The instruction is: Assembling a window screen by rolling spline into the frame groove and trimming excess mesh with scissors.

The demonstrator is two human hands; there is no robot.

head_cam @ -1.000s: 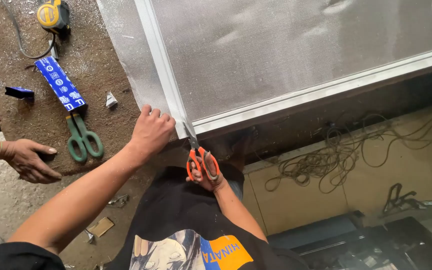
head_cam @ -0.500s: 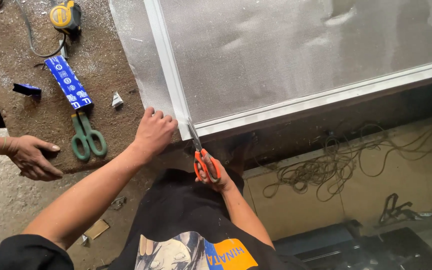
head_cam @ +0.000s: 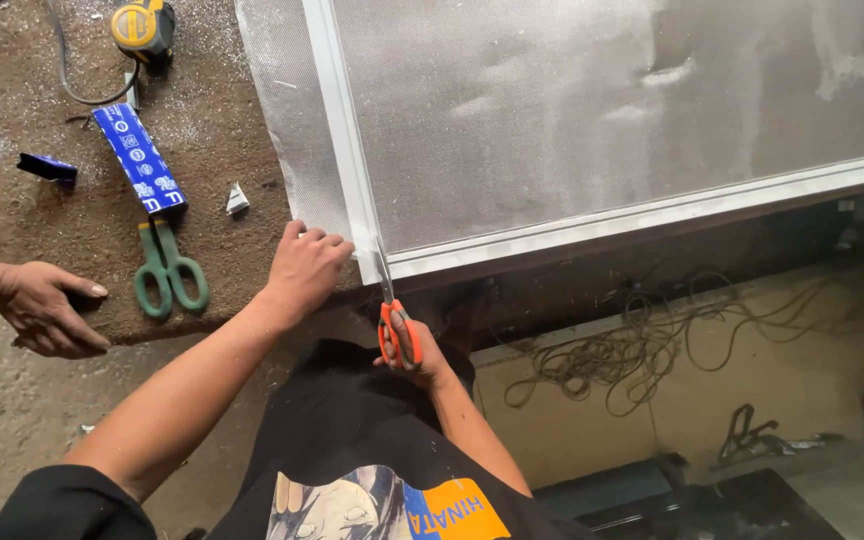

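Observation:
A white-framed window screen (head_cam: pixel 592 225) with grey mesh lies on a brown worktable (head_cam: pixel 52 230). My left hand (head_cam: pixel 304 268) presses down on the loose strip of mesh (head_cam: pixel 292 130) beside the frame's near left corner. My right hand (head_cam: pixel 414 352) grips orange-handled scissors (head_cam: pixel 392 315), whose blades point up at that corner, along the frame's left rail. The blade tips sit at the mesh edge.
Green-handled scissors (head_cam: pixel 167 270) in a blue sheath lie left of my left hand. A yellow tape measure (head_cam: pixel 144 25) sits at the table's far edge. Another person's hand (head_cam: pixel 47 308) rests on the table's left edge. Tangled cables (head_cam: pixel 652 340) lie on the floor below.
The view shifted slightly and the scissors moved a little forward along the frame's left rail. My left hand stays pressed on the mesh.

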